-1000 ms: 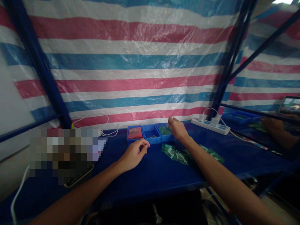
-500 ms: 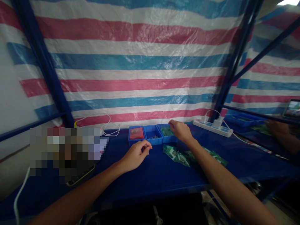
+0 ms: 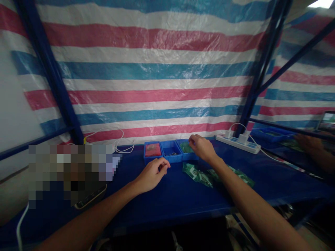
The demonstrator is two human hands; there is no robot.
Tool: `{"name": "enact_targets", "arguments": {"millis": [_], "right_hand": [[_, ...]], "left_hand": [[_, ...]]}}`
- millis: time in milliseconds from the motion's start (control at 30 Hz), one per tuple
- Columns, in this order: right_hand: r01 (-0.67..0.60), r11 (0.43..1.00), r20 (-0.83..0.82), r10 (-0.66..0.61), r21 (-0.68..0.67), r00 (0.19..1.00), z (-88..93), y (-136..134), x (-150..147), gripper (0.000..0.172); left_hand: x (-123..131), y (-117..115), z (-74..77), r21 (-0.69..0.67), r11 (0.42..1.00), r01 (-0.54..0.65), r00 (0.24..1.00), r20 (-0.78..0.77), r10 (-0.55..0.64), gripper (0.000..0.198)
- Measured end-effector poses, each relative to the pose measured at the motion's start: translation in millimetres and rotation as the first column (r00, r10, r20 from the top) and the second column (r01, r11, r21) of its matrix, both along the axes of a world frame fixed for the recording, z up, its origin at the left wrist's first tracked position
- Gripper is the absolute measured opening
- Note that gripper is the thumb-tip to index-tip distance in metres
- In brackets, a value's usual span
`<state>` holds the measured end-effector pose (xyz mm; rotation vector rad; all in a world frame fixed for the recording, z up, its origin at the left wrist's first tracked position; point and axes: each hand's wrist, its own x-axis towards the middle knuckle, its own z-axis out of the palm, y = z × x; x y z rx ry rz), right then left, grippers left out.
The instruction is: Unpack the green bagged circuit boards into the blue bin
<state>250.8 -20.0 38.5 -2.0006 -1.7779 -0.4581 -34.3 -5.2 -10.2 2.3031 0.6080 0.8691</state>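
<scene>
My left hand (image 3: 153, 175) rests in front of the bins, its fingers curled in toward the thumb, and nothing shows in it. Curled fingers bend down on my right hand (image 3: 202, 146), at the right-hand blue bin (image 3: 192, 157); its fingertips are partly hidden, and I cannot make out what they hold. That bin contains green bags (image 3: 185, 147). The middle bin (image 3: 170, 144) has small metal parts (image 3: 172, 153) at its bottom. Red packets (image 3: 153, 150) fill the left bin (image 3: 145, 157). Green bags with small parts (image 3: 197, 174) lie on the table below my right hand.
More green bags (image 3: 242, 176) lie beyond my right forearm. A white power strip (image 3: 238, 144) with plugs stands at the back right. White cable (image 3: 128, 148) loops at the back left, near a blurred-out patch and a dark, flat device (image 3: 91, 197). Blue posts (image 3: 258, 76) frame the table.
My right hand has stayed over the right bin, its fingers slightly more curled downward. My left hand is almost still. The view has tilted very slightly.
</scene>
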Motion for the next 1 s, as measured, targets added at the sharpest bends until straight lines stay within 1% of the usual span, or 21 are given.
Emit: {"name": "enact_targets", "arguments": {"millis": [67, 133, 167, 200, 233, 267, 300, 333, 367, 433, 467, 500, 533, 567, 667, 767, 867, 1000], "right_hand": [[-0.031, 0.997, -0.054, 0.035, 0.066, 0.998, 3.8, -5, -6, 0.019], [-0.119, 0.981, -0.183, 0.146, 0.152, 0.972, 6.9, -10, -9, 0.016], [-0.194, 0.966, -0.261, 0.234, 0.170, 0.937, 8.1, -12, -10, 0.019], [-0.286, 0.944, -0.342, 0.326, 0.162, 0.881, 9.0, -14, -11, 0.025], [-0.386, 0.914, -0.422, 0.401, 0.124, 0.813, 9.6, -16, -11, 0.031], [-0.483, 0.873, -0.503, 0.448, 0.068, 0.739, 10.0, -18, -10, 0.036], [-0.570, 0.822, -0.577, 0.468, 0.006, 0.669, 10.2, -19, -9, 0.038], [-0.644, 0.763, -0.638, 0.464, -0.065, 0.614, 10.3, -20, -7, 0.038], [-0.706, 0.695, -0.684, 0.448, -0.140, 0.576, 10.3, -21, -5, 0.038], [-0.790, 0.548, -0.737, 0.408, -0.274, 0.538, 10.1, -22, -1, 0.045], [-0.811, 0.488, -0.749, 0.392, -0.323, 0.534, 9.9, -22, 1, 0.051], [-0.819, 0.449, -0.754, 0.380, -0.357, 0.537, 9.6, -22, 4, 0.054], [-0.820, 0.431, -0.754, 0.372, -0.376, 0.541, 9.2, -21, 6, 0.056], [-0.817, 0.430, -0.750, 0.370, -0.385, 0.548, 8.6, -21, 7, 0.056], [-0.805, 0.427, -0.723, 0.385, -0.411, 0.573, 6.2, -18, 10, 0.049], [-0.799, 0.409, -0.694, 0.409, -0.441, 0.592, 3.6, -15, 11, 0.044], [-0.798, 0.399, -0.683, 0.421, -0.451, 0.597, 1.4, -13, 10, 0.043], [-0.802, 0.383, -0.679, 0.431, -0.458, 0.594, 1.2, -12, 7, 0.037]], "left_hand": [[0, 1, -0.5, 0.005, 1.000, -0.008, 1.000, -0.004, 0.008, 0.016], [0, 1, -1.0, 0.016, 1.000, -0.019, 1.000, -0.015, 0.019, 0.016], [0, 1, -1.4, 0.022, 0.999, -0.025, 0.999, -0.024, 0.026, 0.016], [-1, 1, -1.8, 0.029, 0.999, -0.030, 0.999, -0.035, 0.031, 0.016], [-1, 1, -2.3, 0.038, 0.999, -0.033, 0.998, -0.047, 0.035, 0.016], [-1, 1, -2.8, 0.050, 0.998, -0.033, 0.997, -0.063, 0.036, 0.017], [-2, 1, -3.2, 0.063, 0.998, -0.030, 0.996, -0.082, 0.035, 0.017], [-2, 0, -3.6, 0.076, 0.997, -0.027, 0.994, -0.100, 0.034, 0.017], [-2, 0, -3.9, 0.088, 0.996, -0.023, 0.993, -0.116, 0.034, 0.018], [-2, 0, -3.9, 0.100, 0.995, -0.021, 0.990, -0.133, 0.034, 0.018], [-2, -1, -3.7, 0.101, 0.995, -0.020, 0.990, -0.137, 0.034, 0.018], [-2, -1, -3.3, 0.101, 0.995, -0.020, 0.990, -0.137, 0.034, 0.019], [-2, -1, -3.0, 0.100, 0.995, -0.019, 0.990, -0.138, 0.033, 0.019], [-2, -1, -2.6, 0.100, 0.995, -0.016, 0.990, -0.141, 0.030, 0.019], [-2, -1, -2.2, 0.103, 0.995, -0.010, 0.989, -0.149, 0.026, 0.020], [-2, 0, -2.9, 0.107, 0.994, -0.008, 0.989, -0.144, 0.023, 0.021], [-2, 1, -4.1, 0.109, 0.994, -0.004, 0.990, -0.138, 0.019, 0.021], [-2, 1, -4.9, 0.116, 0.993, -0.002, 0.991, -0.135, 0.017, 0.020]]}}
